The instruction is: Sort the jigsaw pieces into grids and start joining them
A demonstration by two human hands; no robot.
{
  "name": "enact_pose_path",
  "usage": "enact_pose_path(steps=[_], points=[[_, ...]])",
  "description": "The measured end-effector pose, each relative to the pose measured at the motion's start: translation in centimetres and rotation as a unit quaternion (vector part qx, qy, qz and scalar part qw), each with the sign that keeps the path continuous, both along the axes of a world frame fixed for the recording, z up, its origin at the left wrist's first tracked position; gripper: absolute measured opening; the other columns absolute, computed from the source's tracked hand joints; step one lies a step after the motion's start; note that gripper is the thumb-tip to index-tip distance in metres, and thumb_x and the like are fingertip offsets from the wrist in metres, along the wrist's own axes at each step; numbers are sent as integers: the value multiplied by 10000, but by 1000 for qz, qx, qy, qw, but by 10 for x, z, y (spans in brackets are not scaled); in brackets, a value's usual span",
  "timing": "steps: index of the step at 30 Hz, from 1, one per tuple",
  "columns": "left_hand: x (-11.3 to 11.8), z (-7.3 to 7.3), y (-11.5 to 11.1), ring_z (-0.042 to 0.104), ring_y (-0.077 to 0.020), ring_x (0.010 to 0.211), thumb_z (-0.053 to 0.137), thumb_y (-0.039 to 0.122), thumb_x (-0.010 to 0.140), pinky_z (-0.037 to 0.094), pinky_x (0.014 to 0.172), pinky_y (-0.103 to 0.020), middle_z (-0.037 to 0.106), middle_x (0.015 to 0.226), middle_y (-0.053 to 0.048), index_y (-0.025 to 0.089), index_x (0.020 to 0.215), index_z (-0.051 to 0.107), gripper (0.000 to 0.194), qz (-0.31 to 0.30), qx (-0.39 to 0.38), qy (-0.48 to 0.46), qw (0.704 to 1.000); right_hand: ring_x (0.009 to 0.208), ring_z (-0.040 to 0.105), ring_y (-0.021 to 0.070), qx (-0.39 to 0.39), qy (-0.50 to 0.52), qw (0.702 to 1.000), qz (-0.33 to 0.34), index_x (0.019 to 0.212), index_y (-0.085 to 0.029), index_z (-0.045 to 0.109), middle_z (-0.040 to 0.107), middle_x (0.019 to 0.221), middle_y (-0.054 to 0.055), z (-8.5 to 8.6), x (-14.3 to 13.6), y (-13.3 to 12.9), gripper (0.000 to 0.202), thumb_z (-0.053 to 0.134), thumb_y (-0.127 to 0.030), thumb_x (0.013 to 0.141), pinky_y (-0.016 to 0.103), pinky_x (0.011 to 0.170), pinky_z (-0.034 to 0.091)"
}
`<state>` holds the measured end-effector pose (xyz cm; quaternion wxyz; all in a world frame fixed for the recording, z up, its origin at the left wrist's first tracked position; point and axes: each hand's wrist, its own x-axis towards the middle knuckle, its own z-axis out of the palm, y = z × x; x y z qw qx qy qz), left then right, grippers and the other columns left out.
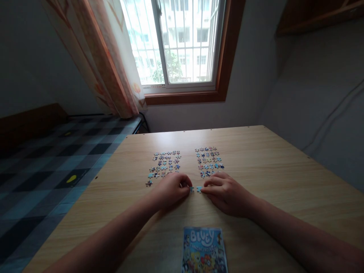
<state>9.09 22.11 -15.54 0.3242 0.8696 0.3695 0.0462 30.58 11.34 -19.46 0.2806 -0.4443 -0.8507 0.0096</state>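
Observation:
Near the middle of the wooden table, my left hand (174, 186) has its fingers closed on a small light-blue puzzle piece (192, 189). My right hand (225, 191) pinches another light-blue puzzle piece (199, 189) just to the right of it. A narrow gap separates the two pieces. Beyond my left hand lies a group of loose puzzle pieces (165, 163) in rough rows. A second group (209, 159) lies past my right hand, its nearest pieces partly hidden. The picture card reading "BLUEY" (204, 250) lies in front of both hands.
The wooden table (278, 170) reaches toward a wall with a barred window (187, 45). On the left stands a bed with a checked cover (93, 151), under a patterned curtain (99, 57). A shelf (321, 19) hangs at the upper right.

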Motion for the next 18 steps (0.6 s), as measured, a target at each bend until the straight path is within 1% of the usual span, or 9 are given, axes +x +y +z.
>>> enact_pose_path(steps=[4,8,12,15,18], points=[[-1,-3,-2,601,-153,688,574,209,753,433,668,-261,721,769,-9,200,840,753,199,-6,27,-6,1000,966,593,189,10,7,1000,0,1076,-225,694,687,1025,65,1,0,-1,230,521,-175,934,373,899,448],[-4,-4,2,590,-145,672,576,191,755,434,663,-252,712,749,-7,194,866,756,212,-3,24,-8,1000,966,600,187,16,13,1000,0,1088,-214,687,686,1021,73,0,3,-1,231,517,-174,937,370,897,454],[-7,-3,5,578,-135,660,602,228,759,434,653,-245,691,739,-5,200,835,755,173,-40,16,-15,999,987,599,193,5,3,1000,4,1119,-210,676,682,1041,78,-1,4,-2,246,519,-169,935,374,909,454],[-8,-3,2,583,-146,709,640,265,742,434,671,-254,677,789,-14,212,847,747,159,-59,45,-20,997,981,602,188,-1,-1,1000,6,1132,-214,673,680,1037,79,0,3,-2,249,516,-173,943,366,904,456],[-7,-5,-3,582,-156,740,643,263,740,430,685,-264,662,811,-18,218,847,733,146,-60,81,-19,995,969,602,184,-8,-3,1000,7,1130,-220,676,680,1031,74,1,2,-2,247,504,-182,956,358,887,457]])
